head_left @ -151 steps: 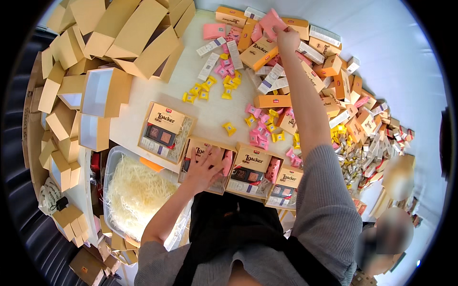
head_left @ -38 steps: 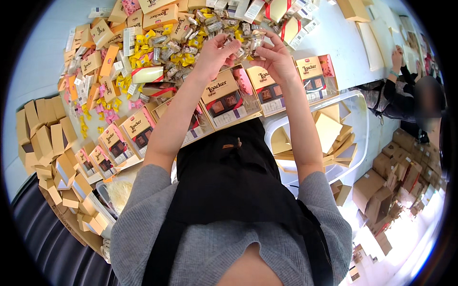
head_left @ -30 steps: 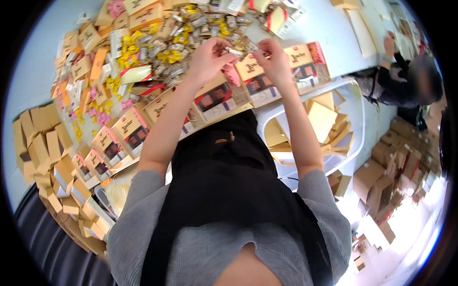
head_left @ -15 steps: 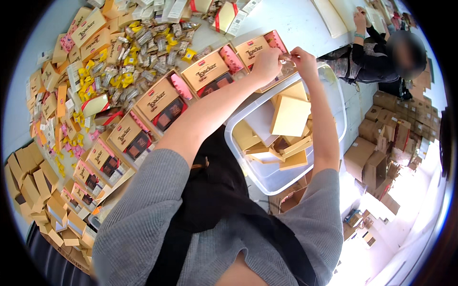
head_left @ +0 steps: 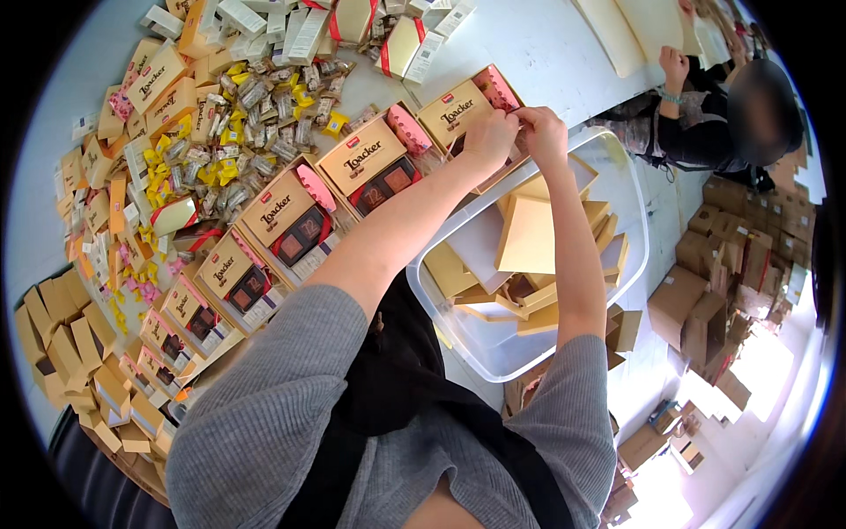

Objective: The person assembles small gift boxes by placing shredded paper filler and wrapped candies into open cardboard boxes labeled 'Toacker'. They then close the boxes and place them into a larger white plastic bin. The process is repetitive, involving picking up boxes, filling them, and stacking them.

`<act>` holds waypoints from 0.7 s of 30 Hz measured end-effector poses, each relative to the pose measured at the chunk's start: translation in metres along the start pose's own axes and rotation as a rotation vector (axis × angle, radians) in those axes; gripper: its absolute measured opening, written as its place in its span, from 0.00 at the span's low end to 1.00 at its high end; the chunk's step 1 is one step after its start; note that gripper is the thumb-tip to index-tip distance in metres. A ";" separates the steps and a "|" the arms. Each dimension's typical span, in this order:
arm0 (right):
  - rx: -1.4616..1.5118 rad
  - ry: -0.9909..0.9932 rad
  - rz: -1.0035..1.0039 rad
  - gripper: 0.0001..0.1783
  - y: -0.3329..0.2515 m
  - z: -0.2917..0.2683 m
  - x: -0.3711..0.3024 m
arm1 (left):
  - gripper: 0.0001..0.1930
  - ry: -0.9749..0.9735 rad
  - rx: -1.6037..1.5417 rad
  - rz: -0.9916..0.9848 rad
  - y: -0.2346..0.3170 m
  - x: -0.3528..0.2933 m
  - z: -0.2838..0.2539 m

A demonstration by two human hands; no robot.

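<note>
Gift box (head_left: 500, 181) at the far right end of the row, and it's crowded from the left: more filled boxes (head_left: 238, 282) line up toward the near left, a heap of wrapped sweets (head_left: 256, 115) sits beyond them, and cream cartons (head_left: 167, 88) pile up farther left. Near side, a clear tub (head_left: 476, 348) of tan box pieces (head_left: 526, 234) stands right below the table edge, the right forearm passing over it, while the left forearm cuts across the row. Far right there's room: bare tabletop (head_left: 524, 44) opens up between the box and some flat cream boards (head_left: 608, 35), with a co-worker (head_left: 705, 115) well apart. And now the hands! Left hand (head_left: 493, 137) curled tight over the box, right hand (head_left: 543, 137) narrowed to a pinch, fingertips meeting beside the pink packet (head_left: 495, 88); what's between them, I can't tell.
</note>
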State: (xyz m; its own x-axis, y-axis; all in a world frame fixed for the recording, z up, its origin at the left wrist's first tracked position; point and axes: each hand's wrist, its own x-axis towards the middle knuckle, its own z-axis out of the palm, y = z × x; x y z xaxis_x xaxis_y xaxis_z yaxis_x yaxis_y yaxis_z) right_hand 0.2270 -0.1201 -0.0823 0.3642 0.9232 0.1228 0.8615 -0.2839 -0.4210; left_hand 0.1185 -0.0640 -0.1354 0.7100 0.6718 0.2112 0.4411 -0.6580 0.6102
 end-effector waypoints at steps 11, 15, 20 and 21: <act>0.273 0.139 0.367 0.18 -0.035 0.025 -0.018 | 0.06 0.011 -0.065 -0.040 0.006 0.008 -0.004; -0.162 0.130 0.138 0.20 -0.020 0.038 -0.027 | 0.06 -0.083 -0.097 -0.055 0.004 0.008 -0.068; -0.247 0.256 -0.037 0.18 -0.026 0.028 -0.026 | 0.05 -0.007 0.079 -0.219 -0.127 -0.023 -0.212; -0.270 0.308 -0.095 0.18 -0.035 0.025 -0.020 | 0.06 -0.145 0.213 -0.297 -0.169 -0.031 -0.224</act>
State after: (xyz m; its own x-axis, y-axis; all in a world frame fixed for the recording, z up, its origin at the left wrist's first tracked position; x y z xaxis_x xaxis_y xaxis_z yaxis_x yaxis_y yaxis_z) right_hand 0.1809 -0.1217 -0.0924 0.3321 0.8395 0.4301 0.9432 -0.2965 -0.1496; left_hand -0.1014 0.1026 -0.0739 0.5978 0.7985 -0.0705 0.7323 -0.5082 0.4533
